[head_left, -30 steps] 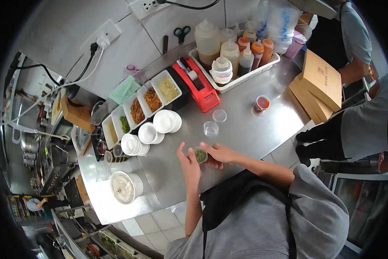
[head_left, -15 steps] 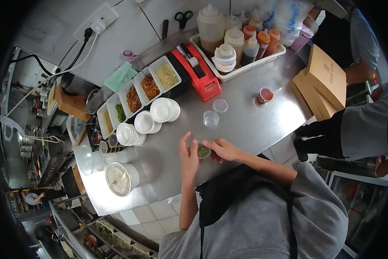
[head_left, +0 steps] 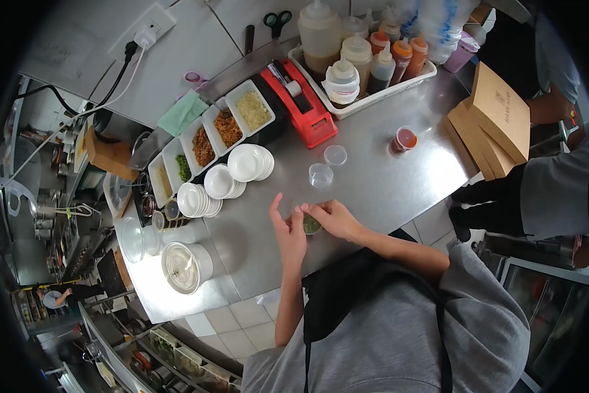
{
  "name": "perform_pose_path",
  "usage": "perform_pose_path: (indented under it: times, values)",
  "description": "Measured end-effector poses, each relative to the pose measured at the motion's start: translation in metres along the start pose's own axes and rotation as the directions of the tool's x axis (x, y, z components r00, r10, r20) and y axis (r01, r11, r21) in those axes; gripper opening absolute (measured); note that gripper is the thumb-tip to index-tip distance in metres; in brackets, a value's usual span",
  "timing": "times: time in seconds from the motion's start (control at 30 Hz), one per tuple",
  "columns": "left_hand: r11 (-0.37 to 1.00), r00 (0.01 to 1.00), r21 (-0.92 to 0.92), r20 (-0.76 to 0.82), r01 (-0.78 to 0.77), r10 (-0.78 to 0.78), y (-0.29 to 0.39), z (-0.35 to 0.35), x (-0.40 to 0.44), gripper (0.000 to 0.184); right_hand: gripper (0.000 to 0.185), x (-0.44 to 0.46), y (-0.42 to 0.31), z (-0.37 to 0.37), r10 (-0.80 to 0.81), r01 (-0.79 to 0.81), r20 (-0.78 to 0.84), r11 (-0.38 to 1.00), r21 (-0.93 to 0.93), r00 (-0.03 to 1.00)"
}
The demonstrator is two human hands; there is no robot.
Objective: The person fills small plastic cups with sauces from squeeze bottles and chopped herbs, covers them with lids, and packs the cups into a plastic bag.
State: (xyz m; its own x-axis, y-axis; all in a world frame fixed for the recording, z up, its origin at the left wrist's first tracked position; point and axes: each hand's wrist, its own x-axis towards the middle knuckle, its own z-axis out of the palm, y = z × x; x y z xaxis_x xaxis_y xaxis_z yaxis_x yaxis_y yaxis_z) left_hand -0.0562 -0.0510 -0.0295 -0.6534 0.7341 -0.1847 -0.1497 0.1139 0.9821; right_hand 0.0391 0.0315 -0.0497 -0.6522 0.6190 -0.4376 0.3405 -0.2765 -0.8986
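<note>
A small clear cup of green contents [head_left: 312, 225] is held between my two hands near the front edge of the steel table. My left hand [head_left: 290, 230] presses against its left side, thumb on the rim and index finger raised. My right hand [head_left: 333, 219] grips the cup from the right, its thumb at the rim and partly covering it. Beyond my hands stand an open clear cup [head_left: 320, 175] and a clear round lid [head_left: 335, 155]. Farther right is a small cup of red sauce [head_left: 404, 139].
Stacked white bowls [head_left: 247, 163] stand before food trays [head_left: 203, 146]. Behind are a red tape dispenser [head_left: 301, 105] and a basket [head_left: 373, 93] of squeeze bottles. A white tub [head_left: 186, 267] is at left, cardboard boxes [head_left: 494, 121] at right, near other people.
The view has shifted, so the table's objects sit a little higher in it. My right hand has closed further over the cup, hiding more of it.
</note>
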Motion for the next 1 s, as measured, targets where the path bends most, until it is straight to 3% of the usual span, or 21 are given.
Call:
perform_pose_path:
  times: [0.1, 0.2, 0.23, 0.4, 0.53, 0.6, 0.63, 0.73, 0.83, 0.87, 1.0]
  values:
    - [0.994, 0.998, 0.108, -0.064, -0.020, 0.027, 0.000, 0.004, -0.005, 0.048, 0.072, -0.001, -0.004, -0.005, 0.133, -0.133, 0.009, 0.990, -0.042, 0.991]
    - [0.964, 0.985, 0.232, -0.086, -0.127, 0.150, 0.005, 0.015, -0.014, 0.047, 0.076, 0.002, -0.007, -0.006, 0.113, -0.121, -0.104, 0.989, -0.081, 0.988]
    - [0.946, 0.975, 0.270, -0.083, -0.178, 0.207, 0.005, 0.018, -0.016, 0.046, 0.075, 0.003, -0.006, -0.007, 0.100, -0.113, -0.129, 0.989, -0.095, 0.987]
    - [0.957, 0.981, 0.233, -0.050, -0.171, 0.187, -0.005, 0.022, -0.017, 0.044, 0.063, 0.009, -0.006, -0.011, 0.075, -0.111, -0.157, 0.966, -0.234, 0.985]
    - [0.950, 0.977, 0.249, -0.044, -0.191, 0.208, -0.002, 0.028, -0.024, 0.044, 0.054, 0.006, 0.000, -0.013, -0.126, 0.073, -0.090, 0.891, -0.449, 0.988]
    - [0.985, 0.995, 0.143, -0.027, -0.095, 0.100, -0.004, 0.028, -0.024, 0.043, 0.051, 0.009, 0.003, -0.015, -0.183, 0.130, -0.054, 0.848, -0.514, 0.982]
    - [0.995, 0.999, 0.092, -0.014, -0.044, 0.045, -0.005, 0.026, -0.025, 0.043, 0.053, 0.004, -0.001, -0.015, -0.131, 0.088, -0.061, 0.880, -0.466, 0.990]
    - [0.986, 0.994, 0.126, -0.005, -0.109, 0.110, -0.011, 0.022, -0.016, 0.041, 0.064, -0.002, -0.012, -0.021, 0.039, -0.044, -0.022, 0.937, -0.347, 0.999]
    - [0.993, 0.995, 0.108, 0.089, -0.048, 0.038, -0.020, 0.009, -0.008, 0.043, 0.077, -0.003, -0.013, -0.021, -0.055, 0.086, 0.098, 0.933, -0.350, 0.994]
    - [0.988, 0.995, 0.148, 0.102, -0.036, 0.021, -0.019, 0.008, -0.009, 0.043, 0.086, -0.003, -0.009, -0.018, -0.135, 0.145, 0.053, 0.917, -0.371, 0.989]
    - [0.960, 0.983, 0.256, 0.170, -0.110, 0.067, -0.015, 0.007, -0.007, 0.044, 0.092, -0.005, -0.024, -0.039, 0.150, -0.038, 0.264, 0.921, -0.388, 0.953]
